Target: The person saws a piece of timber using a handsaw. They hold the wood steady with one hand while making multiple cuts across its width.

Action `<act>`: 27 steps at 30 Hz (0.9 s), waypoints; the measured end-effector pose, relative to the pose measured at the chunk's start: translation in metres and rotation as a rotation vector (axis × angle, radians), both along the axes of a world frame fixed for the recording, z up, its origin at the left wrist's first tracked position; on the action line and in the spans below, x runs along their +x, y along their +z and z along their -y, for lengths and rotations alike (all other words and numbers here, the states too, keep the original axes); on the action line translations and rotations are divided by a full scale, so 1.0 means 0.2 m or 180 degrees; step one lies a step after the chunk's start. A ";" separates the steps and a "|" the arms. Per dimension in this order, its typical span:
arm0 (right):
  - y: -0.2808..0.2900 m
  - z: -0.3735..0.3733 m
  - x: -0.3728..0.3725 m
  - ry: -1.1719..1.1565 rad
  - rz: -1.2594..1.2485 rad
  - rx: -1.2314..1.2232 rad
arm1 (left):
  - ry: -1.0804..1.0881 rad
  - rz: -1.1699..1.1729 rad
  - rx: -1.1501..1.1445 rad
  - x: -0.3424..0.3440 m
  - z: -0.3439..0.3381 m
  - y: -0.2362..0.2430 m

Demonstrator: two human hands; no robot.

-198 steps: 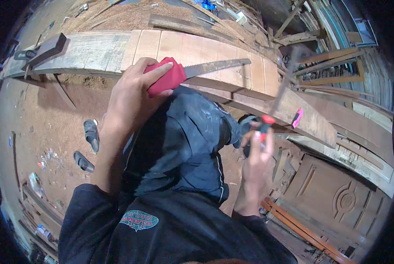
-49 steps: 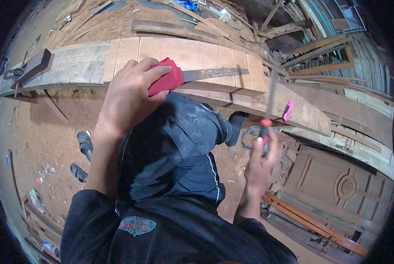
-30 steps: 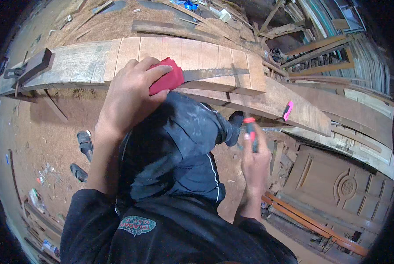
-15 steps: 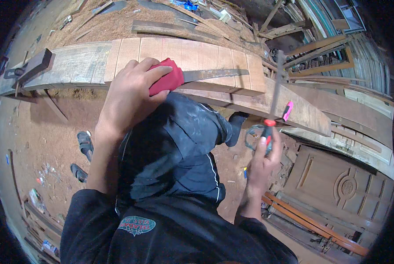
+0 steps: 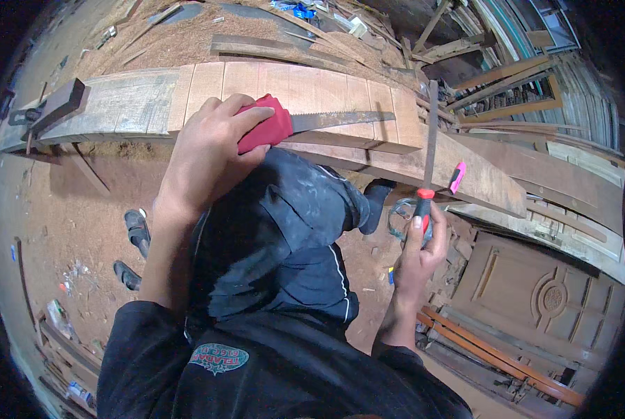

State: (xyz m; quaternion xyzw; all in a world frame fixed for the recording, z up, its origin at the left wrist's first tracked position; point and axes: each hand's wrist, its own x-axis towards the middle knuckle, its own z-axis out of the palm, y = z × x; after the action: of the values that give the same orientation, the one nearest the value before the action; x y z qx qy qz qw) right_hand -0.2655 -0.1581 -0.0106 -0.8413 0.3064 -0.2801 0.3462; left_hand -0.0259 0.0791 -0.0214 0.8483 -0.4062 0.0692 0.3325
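A hand saw is in my left hand (image 5: pixel 207 150), whose fingers are wrapped round its red handle (image 5: pixel 265 126). The rust-spotted saw blade (image 5: pixel 344 120) points right over a light wooden plank (image 5: pixel 277 87), with its toothed edge turned away from me. To the right, my right hand (image 5: pixel 420 262) grips a file (image 5: pixel 432 136) by its black and red handle. The file's long narrow blade stands away from me, apart from the saw teeth, just beyond the tip of the saw.
A pink and black tool (image 5: pixel 458 177) lies on the lower beam (image 5: pixel 490 181). A wooden hand plane (image 5: pixel 57 108) sits at the bench's left end. Sandals (image 5: pixel 136 230) lie on the floor, a carved door panel (image 5: pixel 529 290) at right. Wood shavings (image 5: pixel 179 45) cover the far ground.
The file's tip has swung a little to the left, and its blade has gone from blurred to sharp. My left hand and the saw have hardly moved.
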 end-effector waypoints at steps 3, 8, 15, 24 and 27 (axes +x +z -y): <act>-0.02 -0.02 0.03 0.0072 -0.0458 -0.0127 | -0.0002 0.0088 0.0027 0.01 0.00 -0.01; -0.12 -0.03 0.01 0.0073 -0.0600 0.0702 | 0.0004 0.0000 0.0127 0.00 0.00 0.00; -0.05 -0.03 0.07 0.0225 0.0029 0.0176 | 0.0399 0.0002 -0.0274 -0.04 -0.03 -0.02; -0.05 -0.12 0.13 0.0508 -0.0462 -0.0631 | 0.1189 0.0490 0.0038 0.01 -0.05 -0.10; -0.03 -0.15 0.16 0.0509 -0.0670 -0.0490 | 0.1218 0.0408 0.0133 0.01 -0.03 -0.09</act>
State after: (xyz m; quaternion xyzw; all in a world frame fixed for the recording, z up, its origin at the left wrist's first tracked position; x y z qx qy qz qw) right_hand -0.2340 -0.1284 -0.0161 -0.9119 0.2506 -0.1845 0.2677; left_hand -0.0235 0.0859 -0.0392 0.9106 -0.2592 0.1765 0.2691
